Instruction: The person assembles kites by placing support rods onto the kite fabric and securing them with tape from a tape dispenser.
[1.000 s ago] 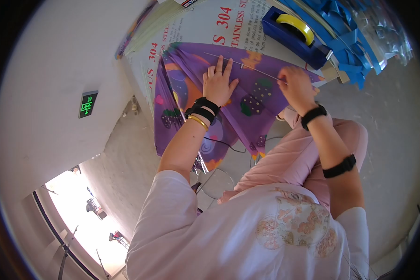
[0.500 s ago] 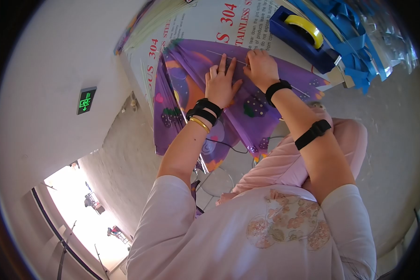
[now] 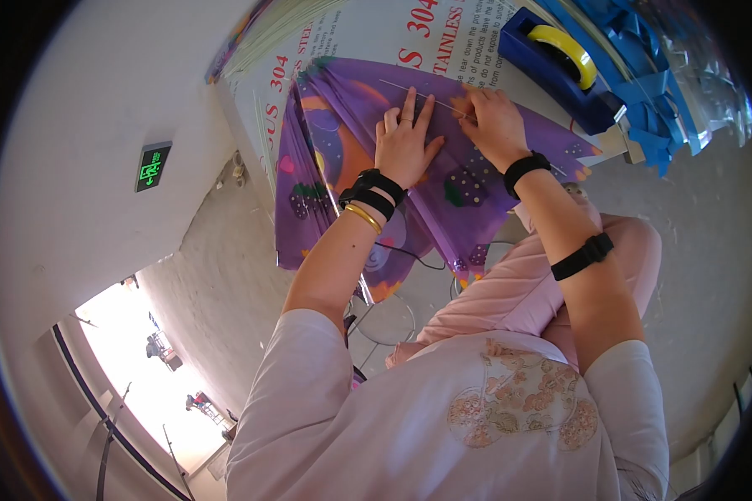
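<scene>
The purple cloth point(image 3: 439, 167) lies partly on the table point(image 3: 372, 37), its folds hanging past the edge. The left hand point(image 3: 403, 150) rests flat on it, fingers spread, gripping nothing. The right hand point(image 3: 499, 127) bends its fingers at the thin rod point(image 3: 447, 104) on the cloth; whether it grips, I cannot tell. A tape dispenser point(image 3: 591, 110) sits just beside.

So you've got a plain pale wall point(image 3: 83, 142) on your left with a lit green exit sign point(image 3: 153, 166) on it, greyish floor point(image 3: 693, 267) around you, and a totally blown-out bright opening point(image 3: 154, 384) lower left, with a dark rail point(image 3: 77, 373) running alongside.
</scene>
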Tool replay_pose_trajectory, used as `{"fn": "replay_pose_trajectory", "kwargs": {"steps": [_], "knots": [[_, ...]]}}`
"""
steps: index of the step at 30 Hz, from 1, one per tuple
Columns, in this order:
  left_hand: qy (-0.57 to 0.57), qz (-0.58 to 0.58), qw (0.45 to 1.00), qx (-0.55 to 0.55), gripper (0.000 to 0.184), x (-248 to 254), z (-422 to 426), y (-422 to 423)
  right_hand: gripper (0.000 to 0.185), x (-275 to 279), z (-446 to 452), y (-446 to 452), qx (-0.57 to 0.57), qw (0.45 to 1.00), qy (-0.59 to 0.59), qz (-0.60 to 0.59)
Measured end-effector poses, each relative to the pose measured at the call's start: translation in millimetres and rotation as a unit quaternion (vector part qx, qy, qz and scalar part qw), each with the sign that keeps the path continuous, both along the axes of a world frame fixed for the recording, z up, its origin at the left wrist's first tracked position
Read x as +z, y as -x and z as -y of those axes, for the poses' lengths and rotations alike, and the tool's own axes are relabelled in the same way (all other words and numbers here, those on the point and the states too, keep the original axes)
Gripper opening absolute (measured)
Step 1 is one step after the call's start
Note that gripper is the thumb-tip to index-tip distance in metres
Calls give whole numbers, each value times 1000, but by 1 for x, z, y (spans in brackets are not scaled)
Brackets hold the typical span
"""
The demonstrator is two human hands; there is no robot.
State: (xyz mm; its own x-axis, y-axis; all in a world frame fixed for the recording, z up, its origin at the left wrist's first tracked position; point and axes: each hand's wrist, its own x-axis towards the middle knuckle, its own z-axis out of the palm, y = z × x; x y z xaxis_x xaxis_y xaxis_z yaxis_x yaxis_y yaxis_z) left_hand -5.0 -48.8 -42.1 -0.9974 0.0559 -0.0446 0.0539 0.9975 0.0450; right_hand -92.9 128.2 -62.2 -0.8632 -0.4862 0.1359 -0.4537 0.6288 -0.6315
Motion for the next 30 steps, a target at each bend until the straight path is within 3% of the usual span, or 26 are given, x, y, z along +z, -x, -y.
{"fn": "replay_pose_trajectory", "kwargs": {"steps": [30], "knots": [[7, 5, 1000, 14, 76, -1, -3, 1, 44, 5, -1, 5, 6, 999, -20, 31]]}}
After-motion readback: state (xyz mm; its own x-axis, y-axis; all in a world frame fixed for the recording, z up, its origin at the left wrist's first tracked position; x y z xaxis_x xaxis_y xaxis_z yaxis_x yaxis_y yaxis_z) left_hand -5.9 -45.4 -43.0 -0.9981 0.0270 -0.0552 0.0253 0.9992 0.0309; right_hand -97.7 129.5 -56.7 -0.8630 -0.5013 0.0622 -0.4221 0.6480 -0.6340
